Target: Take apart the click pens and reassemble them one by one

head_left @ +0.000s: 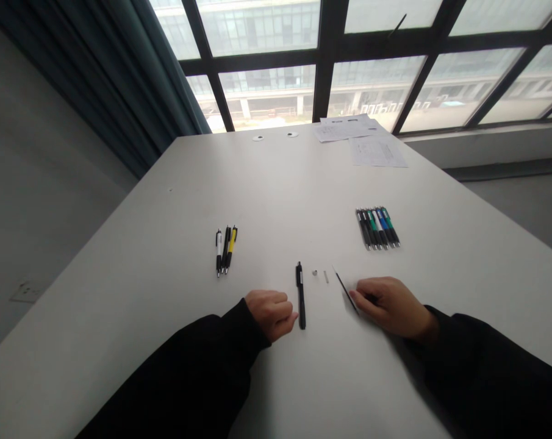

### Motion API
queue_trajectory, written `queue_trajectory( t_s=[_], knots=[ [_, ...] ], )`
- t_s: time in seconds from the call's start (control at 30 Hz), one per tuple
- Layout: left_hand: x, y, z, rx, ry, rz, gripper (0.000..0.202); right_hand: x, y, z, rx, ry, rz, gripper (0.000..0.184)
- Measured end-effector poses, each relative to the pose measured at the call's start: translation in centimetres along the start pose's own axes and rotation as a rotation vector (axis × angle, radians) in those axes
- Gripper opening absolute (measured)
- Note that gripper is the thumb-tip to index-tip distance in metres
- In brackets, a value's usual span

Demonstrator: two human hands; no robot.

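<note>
A black pen (301, 299) lies lengthwise on the white table (166, 244), just to the right of my left hand (271, 314). That hand rests on the table with its fingers loosely curled, its fingertips almost at the pen. My right hand (392, 308) is pinching a thin black rod (346, 292), possibly a pen refill, whose far end points up and left. Between the hands lie a tiny metal piece (315, 272) and a short silver tube (326, 277).
Three pens (225, 250) lie side by side left of centre. Several coloured pens (377, 227) form a neat row at right. Printed papers (376, 151) and two small white discs (276, 136) sit near the far edge, below a large window (371, 73).
</note>
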State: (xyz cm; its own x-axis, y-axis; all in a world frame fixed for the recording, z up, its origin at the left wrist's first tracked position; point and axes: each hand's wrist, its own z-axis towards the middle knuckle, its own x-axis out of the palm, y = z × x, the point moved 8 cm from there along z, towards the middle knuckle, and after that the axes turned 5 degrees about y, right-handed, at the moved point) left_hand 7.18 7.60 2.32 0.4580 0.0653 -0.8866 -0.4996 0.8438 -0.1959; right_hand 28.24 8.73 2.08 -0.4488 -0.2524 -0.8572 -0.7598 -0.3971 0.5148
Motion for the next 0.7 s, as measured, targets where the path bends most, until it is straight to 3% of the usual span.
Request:
queue_trajectory(
  t_s=[0.7],
  knots=[
    [0.06, 0.07, 0.05, -0.027, 0.03, -0.007, 0.033, -0.15, 0.95, -0.03, -0.074, -0.031, -0.107, 0.035]
  ],
)
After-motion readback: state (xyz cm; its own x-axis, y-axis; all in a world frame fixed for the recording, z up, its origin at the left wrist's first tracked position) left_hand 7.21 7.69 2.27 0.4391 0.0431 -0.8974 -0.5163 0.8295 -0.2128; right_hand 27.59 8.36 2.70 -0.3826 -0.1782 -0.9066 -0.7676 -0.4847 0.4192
